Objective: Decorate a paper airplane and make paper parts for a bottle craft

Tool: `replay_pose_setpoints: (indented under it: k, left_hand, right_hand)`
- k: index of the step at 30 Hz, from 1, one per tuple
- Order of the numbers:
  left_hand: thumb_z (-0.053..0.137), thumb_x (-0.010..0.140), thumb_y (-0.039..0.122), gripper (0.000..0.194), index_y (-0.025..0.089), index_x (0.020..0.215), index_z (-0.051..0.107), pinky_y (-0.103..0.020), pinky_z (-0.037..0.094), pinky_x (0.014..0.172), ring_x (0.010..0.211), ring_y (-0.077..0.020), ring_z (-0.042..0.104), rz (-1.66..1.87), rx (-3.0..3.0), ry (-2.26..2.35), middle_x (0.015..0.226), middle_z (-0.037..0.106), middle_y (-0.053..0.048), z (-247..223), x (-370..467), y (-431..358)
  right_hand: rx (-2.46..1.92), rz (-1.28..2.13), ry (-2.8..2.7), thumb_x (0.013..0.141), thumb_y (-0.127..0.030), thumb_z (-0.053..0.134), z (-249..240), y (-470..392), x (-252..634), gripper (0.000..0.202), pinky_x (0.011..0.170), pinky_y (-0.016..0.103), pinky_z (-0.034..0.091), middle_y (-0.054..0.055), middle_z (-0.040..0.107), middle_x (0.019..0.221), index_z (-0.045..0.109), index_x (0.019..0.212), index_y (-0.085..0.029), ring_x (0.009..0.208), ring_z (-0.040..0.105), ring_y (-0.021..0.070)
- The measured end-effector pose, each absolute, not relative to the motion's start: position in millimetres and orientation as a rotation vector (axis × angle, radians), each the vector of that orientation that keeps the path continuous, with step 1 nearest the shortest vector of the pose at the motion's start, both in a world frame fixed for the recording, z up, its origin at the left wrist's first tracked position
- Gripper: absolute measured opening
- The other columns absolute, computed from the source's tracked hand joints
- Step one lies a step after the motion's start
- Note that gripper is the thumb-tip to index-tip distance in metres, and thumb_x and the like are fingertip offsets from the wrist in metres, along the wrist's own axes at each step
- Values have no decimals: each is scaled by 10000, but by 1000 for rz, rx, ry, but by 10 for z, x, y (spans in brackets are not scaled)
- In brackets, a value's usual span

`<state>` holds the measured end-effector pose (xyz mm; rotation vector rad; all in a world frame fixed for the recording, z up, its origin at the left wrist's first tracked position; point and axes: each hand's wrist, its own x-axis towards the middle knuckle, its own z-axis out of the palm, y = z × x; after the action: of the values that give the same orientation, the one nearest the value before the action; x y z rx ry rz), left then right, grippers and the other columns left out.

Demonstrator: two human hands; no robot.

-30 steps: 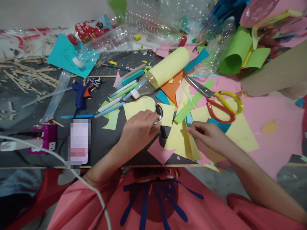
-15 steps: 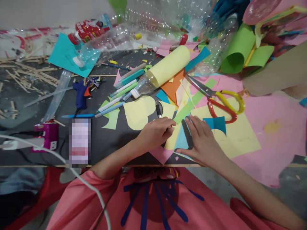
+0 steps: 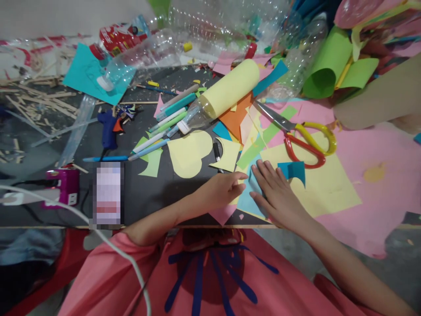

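Observation:
Light blue paper (image 3: 247, 202) lies near the table's front edge between my hands. My right hand (image 3: 276, 191) lies flat on it with fingers stretched out. My left hand (image 3: 226, 188) is loosely curled at the paper's left side; its forefinger and thumb are apart, nothing visible between them. The other left fingers are hidden beneath. Beyond this hand are a yellow paper heart (image 3: 189, 156), a yellow cut-out scrap (image 3: 230, 154) and a black pen (image 3: 216, 151). A dark blue scrap (image 3: 294, 171) touches the area beside my right fingers. Scissors (image 3: 296, 129) with red and yellow handles lie farther right.
A bottle wrapped in yellow paper (image 3: 235, 90) lies behind the heart, beside several markers (image 3: 177, 107). Left are a blue glue gun (image 3: 108, 129), a phone (image 3: 108, 193), a purple power adapter (image 3: 62, 188) and wooden sticks (image 3: 49, 101). Clear bottles (image 3: 148, 52) crowd the back. Pink paper (image 3: 388, 188) covers the right.
My right hand has flattened the light blue paper, which stood bent with a dark gap under it. My left hand has shifted slightly right and down, and its forefinger reaches farther out.

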<state>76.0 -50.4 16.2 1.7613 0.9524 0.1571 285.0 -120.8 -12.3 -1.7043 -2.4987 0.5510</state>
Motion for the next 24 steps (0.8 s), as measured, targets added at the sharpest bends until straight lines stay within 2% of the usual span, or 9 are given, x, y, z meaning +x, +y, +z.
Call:
replay_pose_setpoints:
  k: [4, 8, 11, 15, 19, 24]
  left_hand:
    - [468, 934, 201, 337, 104, 1239, 573, -245, 438, 560, 480, -129, 533, 38, 1647, 927, 570, 571, 53, 180, 873, -502]
    - [529, 931, 238, 179, 151, 1085, 554, -243, 413, 586, 459, -120, 492, 14, 1613, 935, 503, 464, 107, 181, 964, -463]
    - [563, 932, 261, 96, 189, 907, 505, -246, 389, 594, 494, -125, 500, 37, 1636, 958, 517, 429, 108, 171, 1031, -434]
    - [503, 962, 223, 248, 223, 735, 403, -257, 377, 628, 580, -141, 519, 88, 1786, 905, 556, 428, 75, 138, 1106, -413]
    - [504, 935, 167, 362, 237, 652, 289, -261, 322, 607, 586, -128, 460, 129, 1870, 899, 565, 372, 71, 197, 1115, -385]
    - [452, 929, 201, 356, 221, 614, 286, -274, 242, 545, 515, -109, 364, 125, 1673, 998, 511, 340, 75, 411, 983, -261]
  right_hand:
    - [-1701, 568, -2464, 1044, -424, 286, -137, -1211, 2857, 694, 1184, 584, 303, 125, 245, 1651, -106, 1598, -279, 1522, 244, 312]
    - [-1669, 527, -2406, 1041, -429, 309, -169, -1225, 2865, 703, 1167, 590, 331, 139, 268, 1646, -89, 1603, -285, 1511, 281, 321]
    - [-1660, 539, -2350, 1024, -447, 365, -172, -1238, 2877, 741, 1168, 602, 323, 135, 244, 1657, -69, 1606, -295, 1509, 287, 338]
    - [-1587, 585, -2299, 1014, -454, 376, -157, -1254, 2907, 747, 1174, 614, 305, 108, 214, 1672, -59, 1605, -315, 1513, 279, 341]
    - [-1530, 529, -2314, 1025, -417, 351, -164, -1275, 2924, 706, 1171, 600, 317, 66, 146, 1691, -54, 1600, -353, 1524, 253, 330]
    - [-1570, 428, -2338, 1030, -400, 341, -201, -1300, 2900, 695, 1150, 586, 353, 23, 45, 1700, -66, 1593, -374, 1527, 242, 335]
